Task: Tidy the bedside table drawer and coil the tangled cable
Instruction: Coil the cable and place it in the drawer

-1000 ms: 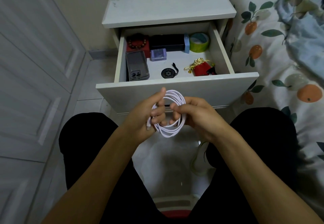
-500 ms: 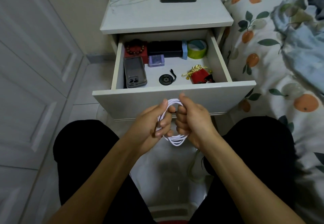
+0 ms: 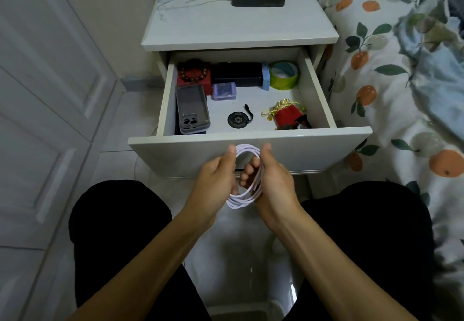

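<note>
Both hands are on the white cable [image 3: 247, 177], coiled in loops just in front of the open drawer [image 3: 251, 142]: left hand [image 3: 217, 177] gripping at 9 o'clock, right hand [image 3: 272, 180] curled round it at 3.

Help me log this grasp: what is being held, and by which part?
The coiled white cable, held by both hands: left hand on the coil's left side, right hand on its right side.

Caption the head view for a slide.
Both hands, left and right, hold a coiled white cable before the open drawer.
</note>
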Demonstrator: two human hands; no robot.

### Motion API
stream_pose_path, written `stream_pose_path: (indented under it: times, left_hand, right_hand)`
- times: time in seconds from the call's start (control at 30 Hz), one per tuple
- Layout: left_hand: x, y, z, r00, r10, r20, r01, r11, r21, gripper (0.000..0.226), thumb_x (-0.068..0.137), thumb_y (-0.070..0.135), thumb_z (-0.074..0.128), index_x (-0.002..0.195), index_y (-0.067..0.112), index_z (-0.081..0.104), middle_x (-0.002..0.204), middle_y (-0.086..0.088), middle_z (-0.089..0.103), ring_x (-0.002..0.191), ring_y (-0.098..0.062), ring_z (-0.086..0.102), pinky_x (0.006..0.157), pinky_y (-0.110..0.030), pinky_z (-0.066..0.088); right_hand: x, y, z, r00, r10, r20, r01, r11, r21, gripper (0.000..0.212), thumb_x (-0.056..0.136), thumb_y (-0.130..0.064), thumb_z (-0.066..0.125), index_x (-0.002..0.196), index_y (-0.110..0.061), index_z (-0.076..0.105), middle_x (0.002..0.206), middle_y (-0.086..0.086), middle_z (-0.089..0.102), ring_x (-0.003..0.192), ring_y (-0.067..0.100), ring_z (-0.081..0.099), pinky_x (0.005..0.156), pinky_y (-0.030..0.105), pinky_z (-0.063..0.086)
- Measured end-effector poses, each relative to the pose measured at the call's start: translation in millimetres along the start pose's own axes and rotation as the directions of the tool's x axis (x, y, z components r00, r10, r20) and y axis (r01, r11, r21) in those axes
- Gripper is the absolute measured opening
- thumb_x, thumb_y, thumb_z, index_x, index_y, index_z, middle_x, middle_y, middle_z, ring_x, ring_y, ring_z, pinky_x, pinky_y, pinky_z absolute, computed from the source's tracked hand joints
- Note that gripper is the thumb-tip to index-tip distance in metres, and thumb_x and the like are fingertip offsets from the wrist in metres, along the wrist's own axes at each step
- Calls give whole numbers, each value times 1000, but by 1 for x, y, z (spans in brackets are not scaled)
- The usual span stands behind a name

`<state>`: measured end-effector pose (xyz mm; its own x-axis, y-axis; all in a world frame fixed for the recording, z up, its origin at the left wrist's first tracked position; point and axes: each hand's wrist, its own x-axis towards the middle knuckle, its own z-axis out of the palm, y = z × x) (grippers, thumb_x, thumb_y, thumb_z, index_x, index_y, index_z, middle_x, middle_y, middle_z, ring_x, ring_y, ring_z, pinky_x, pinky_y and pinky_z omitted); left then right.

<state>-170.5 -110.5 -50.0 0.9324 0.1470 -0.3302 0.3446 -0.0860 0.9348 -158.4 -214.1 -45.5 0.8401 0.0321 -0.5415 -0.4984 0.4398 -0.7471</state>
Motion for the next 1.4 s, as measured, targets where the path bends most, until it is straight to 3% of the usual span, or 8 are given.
stream_pose_path:
  times: [0.1, 0.3, 0.53, 0.73, 0.9, 1.1, 1.27, 1.4]
  left_hand:
    - [9, 9, -10, 996, -45, 81, 56, 989, -138, 41, 102, 40, 43, 69, 17, 51, 49, 4, 31, 44, -10, 28, 39, -20, 28]
    - [33, 30, -35, 902, -236, 362, 323, 925, -202, 45, 99, 44, 46, 65, 15, 42, 45, 2, 29, 35, -8, 23, 33, -17, 24]
    - [16, 33, -24, 999, 17, 46, -25, 985, 172, 43, 98, 47, 46, 70, 15, 54, 49, 9, 43, 48, -11, 38, 50, -25, 32]
    - [10, 14, -26, 879, 474, 50, -381, 636, 670, 32, 102, 38, 37, 100, 16, 59, 83, -2, 64, 74, -16, 57, 67, -31, 46]
    - [2, 15, -29, 887, 377, 265, -418, 415, 808, 69, 91, 63, 38, 146, 22, 30, 140, 0, 48, 115, -18, 53, 87, -29, 42]
    - [-3, 42, -32, 917, 219, 335, -362, 98, 927, 74, 76, 48, 67, 133, 20, 28, 122, -2, 47, 91, -15, 47, 69, -27, 36]
    - [-3, 48, -20, 934, 261, 245, -274, 79, 959, 40, 84, 28, 58, 115, 17, 36, 112, -7, 54, 87, -26, 55, 64, -31, 34]
    - [8, 55, -22, 899, 312, 308, -306, -55, 950, 30, 88, 20, 53, 115, 17, 39, 110, -6, 55, 86, -25, 55, 63, -32, 34]
  right_hand:
    - [5, -7, -11, 993, 42, 110, -27, 990, -135, 50, 102, -38, 41, 79, -9, 75, 80, 9, 74, 77, 23, 69, 82, 39, 54]
    - [1, -41, -31, 933, -99, 346, 290, 775, -561, 37, 92, -8, 52, 126, -22, 56, 115, 1, 66, 98, 22, 68, 85, 41, 58]
    - [-9, -48, -16, 951, -1, 309, 189, 794, -578, 25, 90, -21, 68, 110, -6, 65, 89, 13, 75, 78, 23, 73, 70, 30, 60]
    - [-10, -34, -17, 978, 23, 207, 92, 844, -529, 16, 91, -8, 65, 94, 6, 70, 86, 21, 74, 76, 25, 73, 66, 24, 58]
    - [-8, -30, -16, 994, -39, 103, 80, 894, -440, 14, 90, -5, 64, 87, 6, 71, 79, 20, 73, 73, 27, 71, 66, 27, 58]
    - [-14, -26, -13, 996, 3, 85, 27, 936, -351, 17, 91, -8, 64, 91, 8, 69, 85, 20, 74, 81, 28, 73, 66, 24, 58]
    - [-18, -38, -7, 993, 11, 116, 27, 947, -320, 15, 89, -11, 68, 87, 4, 66, 83, 18, 74, 80, 27, 73, 71, 30, 60]
    - [-10, -54, -13, 974, -179, 141, 222, 611, -760, 36, 84, -32, 72, 114, -15, 63, 106, -2, 71, 92, 13, 69, 83, 32, 57]
